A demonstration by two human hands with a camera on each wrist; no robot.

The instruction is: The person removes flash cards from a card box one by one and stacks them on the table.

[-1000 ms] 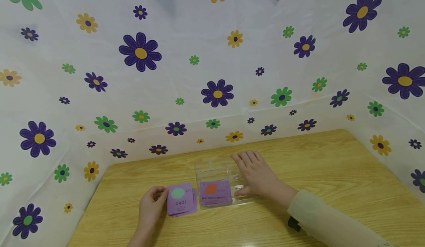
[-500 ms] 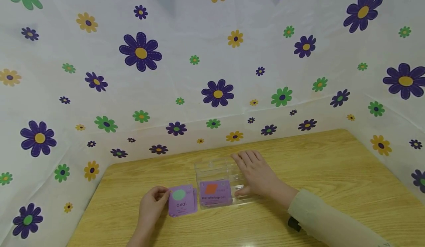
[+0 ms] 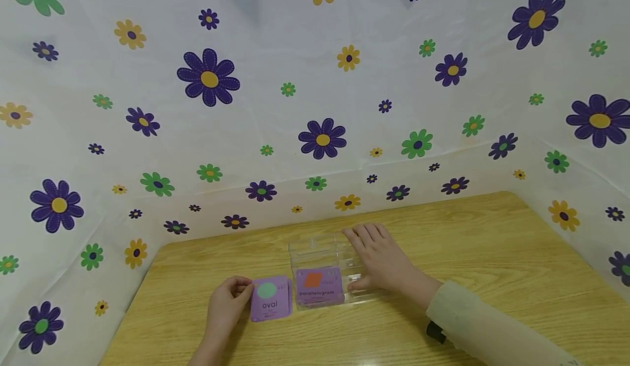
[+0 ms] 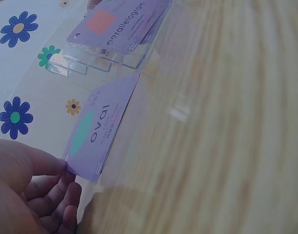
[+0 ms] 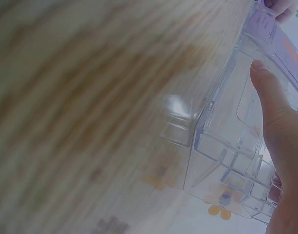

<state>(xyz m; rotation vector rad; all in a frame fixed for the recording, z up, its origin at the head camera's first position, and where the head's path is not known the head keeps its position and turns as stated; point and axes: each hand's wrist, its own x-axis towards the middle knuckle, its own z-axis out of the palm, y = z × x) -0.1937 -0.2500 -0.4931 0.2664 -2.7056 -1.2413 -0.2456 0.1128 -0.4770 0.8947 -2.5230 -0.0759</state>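
Note:
In the head view my left hand (image 3: pixel 227 304) pinches the left edge of a purple card reading "oval" (image 3: pixel 270 303). More purple cards show slightly at its edges, so it tops a small stack at table level. Thumb and fingertips meet at the card's corner in the left wrist view. A clear plastic box (image 3: pixel 315 254) stands just right of the stack, and purple cards topped by a "parallelogram" card (image 3: pixel 319 288) lie in its left section. My right hand (image 3: pixel 381 259) spans the box's right part, holding it with thumb on the near side and fingers on the far side.
The wood-grain table (image 3: pixel 467 245) runs up to a white flower-printed cloth (image 3: pixel 275 114) at the back and both sides. In the right wrist view, clear compartment walls (image 5: pixel 222 161) show beneath the right hand.
The oval card has shifted slightly right and toward me, lining up more squarely over the cards under it. My right hand and the box have stayed put.

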